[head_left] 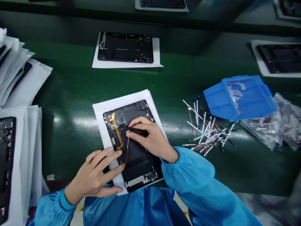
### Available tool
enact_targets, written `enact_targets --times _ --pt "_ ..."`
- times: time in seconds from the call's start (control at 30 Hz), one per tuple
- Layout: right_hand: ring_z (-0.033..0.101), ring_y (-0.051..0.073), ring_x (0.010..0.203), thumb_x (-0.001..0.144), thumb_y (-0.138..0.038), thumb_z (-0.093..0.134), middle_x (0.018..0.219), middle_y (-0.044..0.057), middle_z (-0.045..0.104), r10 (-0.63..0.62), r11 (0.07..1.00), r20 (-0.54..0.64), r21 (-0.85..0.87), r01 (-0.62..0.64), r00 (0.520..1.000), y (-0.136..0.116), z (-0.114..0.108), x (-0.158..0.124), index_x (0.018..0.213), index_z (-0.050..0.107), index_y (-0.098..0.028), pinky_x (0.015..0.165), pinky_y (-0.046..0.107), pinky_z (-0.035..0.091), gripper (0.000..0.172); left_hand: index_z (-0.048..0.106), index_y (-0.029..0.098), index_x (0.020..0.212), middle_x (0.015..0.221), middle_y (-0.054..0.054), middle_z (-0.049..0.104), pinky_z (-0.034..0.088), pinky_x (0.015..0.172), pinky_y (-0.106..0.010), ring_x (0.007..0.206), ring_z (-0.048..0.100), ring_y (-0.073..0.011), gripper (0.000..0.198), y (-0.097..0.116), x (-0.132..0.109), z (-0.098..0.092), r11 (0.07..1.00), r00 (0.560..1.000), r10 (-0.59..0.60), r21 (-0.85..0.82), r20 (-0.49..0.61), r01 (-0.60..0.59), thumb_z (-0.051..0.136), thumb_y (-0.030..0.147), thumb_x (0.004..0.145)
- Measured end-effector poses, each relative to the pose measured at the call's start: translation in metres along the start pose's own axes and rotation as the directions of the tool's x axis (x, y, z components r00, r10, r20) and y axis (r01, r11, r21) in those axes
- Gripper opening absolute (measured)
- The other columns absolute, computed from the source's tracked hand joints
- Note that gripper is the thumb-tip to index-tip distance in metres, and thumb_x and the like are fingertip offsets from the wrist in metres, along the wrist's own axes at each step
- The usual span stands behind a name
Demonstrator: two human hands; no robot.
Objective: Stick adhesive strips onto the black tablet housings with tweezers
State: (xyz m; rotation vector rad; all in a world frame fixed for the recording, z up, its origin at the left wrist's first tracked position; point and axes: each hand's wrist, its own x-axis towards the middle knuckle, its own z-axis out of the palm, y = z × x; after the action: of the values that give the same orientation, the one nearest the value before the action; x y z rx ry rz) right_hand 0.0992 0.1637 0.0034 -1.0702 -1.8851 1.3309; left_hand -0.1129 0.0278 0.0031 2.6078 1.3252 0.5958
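A tablet housing (138, 157) with bare inner parts lies tilted on a white sheet (98, 110) before me. My right hand (150, 136) is closed on dark tweezers (139, 131), their thin tips pointing left toward the orange flex cable (118, 136). A narrow brown strip (127, 150) lies across the housing below the tweezers. My left hand (98, 174) rests at the housing's left edge, fingers spread, one fingertip at the strip's lower end. Whether that fingertip presses on the strip, I cannot tell.
Loose white-and-brown strips (209, 133) are heaped to the right, beside a blue bin (246, 97) and clear plastic bags (270, 128). Another tablet housing (125, 47) lies farther back on its sheet, and one more (281, 58) at far right. Stacked white sheets (21, 72) with housings stand left.
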Motion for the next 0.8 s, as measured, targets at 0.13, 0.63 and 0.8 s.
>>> enact_targets --times 0.13,0.63,0.8 --pt "0.065 0.016 0.092 0.085 -0.019 0.074 0.099 0.003 0.067 -0.002 1.000 0.000 -0.007 0.002 1.000 0.001 0.001 0.000 0.083 0.071 -0.018 0.081 0.030 0.051 0.003 0.073 0.025 0.112 0.121 -0.011 0.069 0.034 0.100 -0.040 0.124 0.052 -0.0304 0.044 -0.002 0.007 -0.003 0.999 0.999 0.044 0.013 0.021 -0.044 0.056 0.059 0.091" --pt "0.067 0.017 0.091 0.085 -0.017 0.073 0.103 0.005 0.067 -0.046 0.996 -0.029 -0.081 0.043 0.999 0.003 0.003 -0.003 0.085 0.072 -0.018 0.076 0.030 0.054 0.002 0.067 0.029 0.126 0.130 -0.009 0.064 0.028 0.109 -0.040 0.129 0.048 -0.0297 0.055 0.000 0.003 0.002 0.999 0.998 0.009 0.034 0.069 -0.012 0.058 0.066 0.087" --pt "0.062 0.012 0.071 0.086 -0.011 0.071 0.110 0.007 0.064 -0.103 0.979 -0.091 -0.186 0.085 0.990 0.005 0.011 -0.008 0.090 0.073 -0.017 0.065 0.028 0.054 0.008 0.068 0.027 0.124 0.117 -0.010 0.066 0.032 0.106 -0.041 0.123 0.051 -0.0299 0.053 -0.002 0.005 0.000 1.000 0.998 0.013 0.019 0.054 -0.014 0.057 0.064 0.088"
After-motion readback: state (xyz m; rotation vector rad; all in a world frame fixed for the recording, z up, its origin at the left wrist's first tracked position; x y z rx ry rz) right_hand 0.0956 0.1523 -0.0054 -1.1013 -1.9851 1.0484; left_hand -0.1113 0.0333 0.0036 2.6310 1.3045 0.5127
